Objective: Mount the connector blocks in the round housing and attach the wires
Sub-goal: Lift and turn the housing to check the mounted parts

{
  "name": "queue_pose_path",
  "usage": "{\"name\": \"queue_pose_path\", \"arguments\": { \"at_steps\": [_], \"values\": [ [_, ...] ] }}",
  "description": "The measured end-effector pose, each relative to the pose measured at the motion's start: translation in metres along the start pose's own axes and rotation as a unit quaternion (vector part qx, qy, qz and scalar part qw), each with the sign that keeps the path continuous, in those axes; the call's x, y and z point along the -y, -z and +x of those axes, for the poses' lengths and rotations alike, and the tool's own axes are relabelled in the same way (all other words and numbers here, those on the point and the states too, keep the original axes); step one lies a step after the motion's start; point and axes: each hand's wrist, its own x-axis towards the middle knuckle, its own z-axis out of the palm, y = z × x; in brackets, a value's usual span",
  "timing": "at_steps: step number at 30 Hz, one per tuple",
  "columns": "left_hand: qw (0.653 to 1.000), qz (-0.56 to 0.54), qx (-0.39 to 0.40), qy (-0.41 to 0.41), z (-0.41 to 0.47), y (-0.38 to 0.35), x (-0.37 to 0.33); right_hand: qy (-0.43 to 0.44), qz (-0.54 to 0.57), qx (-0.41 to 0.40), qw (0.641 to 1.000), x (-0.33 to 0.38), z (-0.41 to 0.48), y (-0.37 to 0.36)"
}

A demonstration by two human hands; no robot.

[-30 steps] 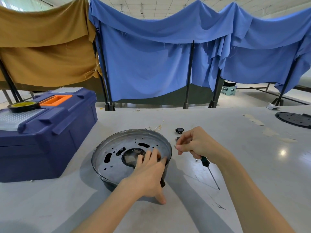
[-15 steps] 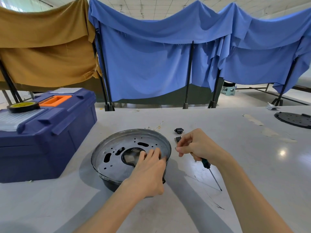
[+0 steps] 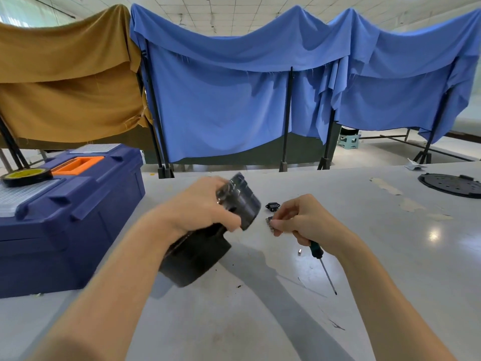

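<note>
The round housing (image 3: 208, 246), dark metal and blurred by motion, is tipped up on its edge above the table. My left hand (image 3: 197, 207) grips its rim from above. My right hand (image 3: 304, 220) pinches a small connector block (image 3: 270, 222) at its fingertips and also holds a green-handled screwdriver (image 3: 321, 261) whose shaft points down to the table. A second black connector block (image 3: 272, 206) lies on the table just behind the fingers. No wires are clearly seen.
A blue toolbox (image 3: 65, 220) with an orange handle and a tape roll (image 3: 26, 176) on its lid stands at the left. A black round cover (image 3: 451, 185) lies at the far right. A small metal piece (image 3: 299, 252) sits by the screwdriver. Draped cloths hang behind the table (image 3: 390, 256).
The housing lay flat with my left hand resting on its rim; now my left hand has lifted and tilted it up on edge. My right hand has barely moved.
</note>
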Motion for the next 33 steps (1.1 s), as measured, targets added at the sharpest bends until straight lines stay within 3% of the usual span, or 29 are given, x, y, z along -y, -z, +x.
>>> {"name": "queue_pose_path", "arguments": {
  "at_steps": [5, 12, 25, 33],
  "values": [
    [0.959, -0.284, -0.003, 0.004, -0.008, 0.021, 0.011, 0.040, 0.044, -0.025, 0.998, 0.012, -0.003, -0.002],
    [0.896, -0.444, 0.001, -0.002, -0.007, 0.016, 0.035, 0.116, 0.058, -0.073, 0.989, 0.025, -0.007, -0.004],
    [0.897, -0.441, -0.032, 0.007, -0.007, 0.014, 0.045, 0.192, 0.112, -0.077, 0.972, 0.062, -0.003, -0.016],
    [0.903, -0.425, 0.027, -0.049, -0.006, 0.019, 0.054, 0.178, 0.142, -0.050, 0.972, 0.062, -0.002, -0.016]
  ]
}}
